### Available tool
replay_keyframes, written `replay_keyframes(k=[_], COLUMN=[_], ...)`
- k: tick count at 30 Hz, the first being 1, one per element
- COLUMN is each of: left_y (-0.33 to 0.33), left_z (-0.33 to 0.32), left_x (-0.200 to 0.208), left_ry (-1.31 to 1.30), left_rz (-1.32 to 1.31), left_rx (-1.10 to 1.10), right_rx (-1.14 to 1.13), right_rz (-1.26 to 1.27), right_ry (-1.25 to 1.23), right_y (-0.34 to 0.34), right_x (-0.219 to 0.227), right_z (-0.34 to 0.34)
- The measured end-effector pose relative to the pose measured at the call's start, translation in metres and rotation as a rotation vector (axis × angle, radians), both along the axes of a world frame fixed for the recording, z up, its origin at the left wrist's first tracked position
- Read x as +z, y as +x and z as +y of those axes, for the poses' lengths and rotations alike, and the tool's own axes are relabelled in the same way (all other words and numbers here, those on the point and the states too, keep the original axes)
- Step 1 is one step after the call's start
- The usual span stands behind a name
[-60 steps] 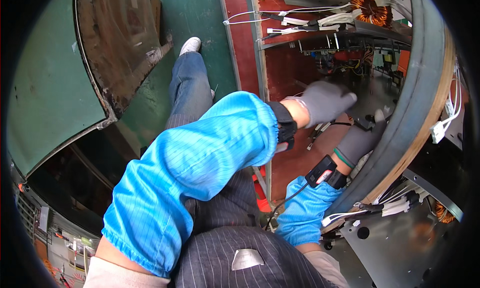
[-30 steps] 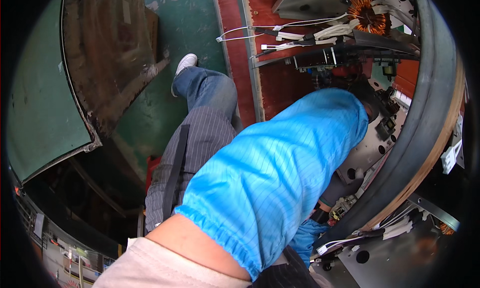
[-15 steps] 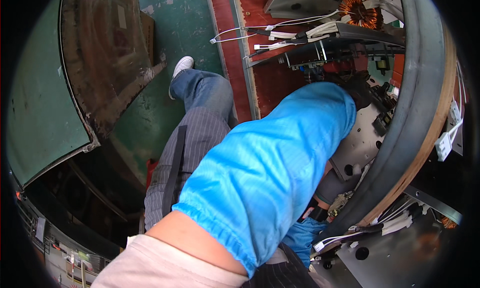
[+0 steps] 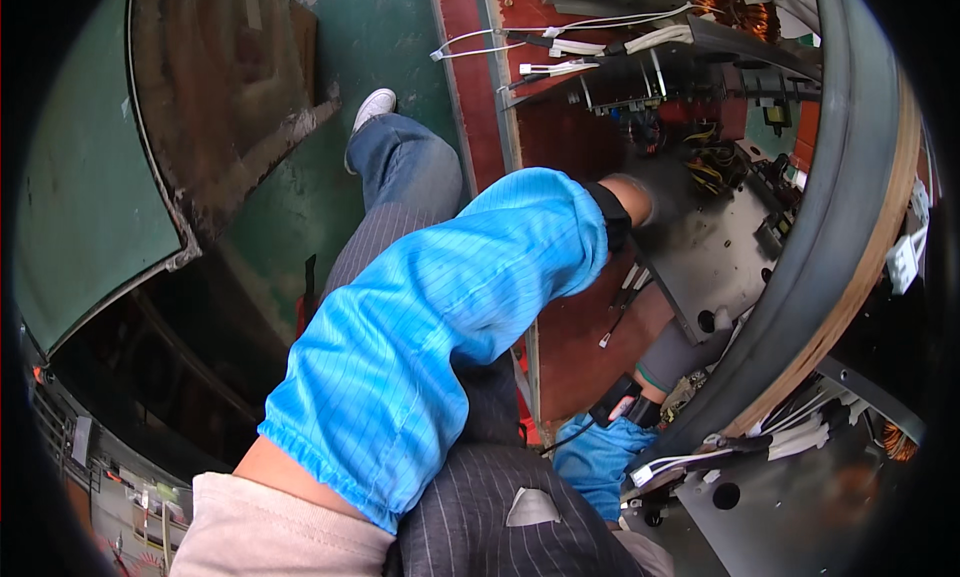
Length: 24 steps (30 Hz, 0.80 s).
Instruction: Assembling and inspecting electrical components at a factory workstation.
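My left arm, in a blue sleeve cover, reaches across to the right. At its end my left hand [image 4: 662, 189], in a dark grey glove, is blurred over the left edge of a grey metal plate [image 4: 705, 262] with round holes. Dark electronic parts [image 4: 770, 202] and a bundle of yellow and black wires [image 4: 712, 167] are close by. Lower down, my right hand [image 4: 685, 359] wears a grey glove, with a black strap at the wrist. It is by the plate's lower edge; its fingers are hidden behind the curved black-edged board [image 4: 775, 352].
A copper-wound ring coil [image 4: 735, 5] and white-plugged cables [image 4: 600, 49] are at the top right. On the right hangs a white connector [image 4: 905, 262]. A green-topped bench [image 4: 85, 187] stands left, above a green floor [image 4: 400, 37]. Thin leads lie on the red surface [image 4: 580, 357].
My left arm has drawn back to the left and down, baring the wires, loose leads and red surface it covered. My right hand has stayed near the plate's lower edge.
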<state>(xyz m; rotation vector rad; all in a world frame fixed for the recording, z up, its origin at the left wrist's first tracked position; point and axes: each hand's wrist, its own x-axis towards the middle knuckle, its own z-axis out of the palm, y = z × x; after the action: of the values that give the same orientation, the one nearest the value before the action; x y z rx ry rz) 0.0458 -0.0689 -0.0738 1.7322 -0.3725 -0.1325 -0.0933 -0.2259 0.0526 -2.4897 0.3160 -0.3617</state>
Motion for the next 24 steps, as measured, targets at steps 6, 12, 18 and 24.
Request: replay_keyframes(k=[6, 12, 18, 24], left_y=[-0.021, -0.059, -0.106, -0.067], left_z=[0.033, 0.073, 0.042, 0.047], left_x=[-0.023, 0.001, -0.018, -0.012], left_ry=[0.242, -0.522, -0.052, 0.332], left_rz=[-0.032, 0.544, 0.542, 0.487], left_rx=[0.167, -0.025, 0.448, 0.15], right_rx=[0.078, 0.409, 0.553, 0.055], right_rz=[0.023, -0.216, -0.291, -0.013], right_ry=[-0.343, -0.72, -0.686, 0.278], right_y=[0.035, 0.073, 0.102, 0.115], right_x=[0.01, 0.026, 0.019, 0.029], right_z=[0.021, 0.06, 0.077, 0.107])
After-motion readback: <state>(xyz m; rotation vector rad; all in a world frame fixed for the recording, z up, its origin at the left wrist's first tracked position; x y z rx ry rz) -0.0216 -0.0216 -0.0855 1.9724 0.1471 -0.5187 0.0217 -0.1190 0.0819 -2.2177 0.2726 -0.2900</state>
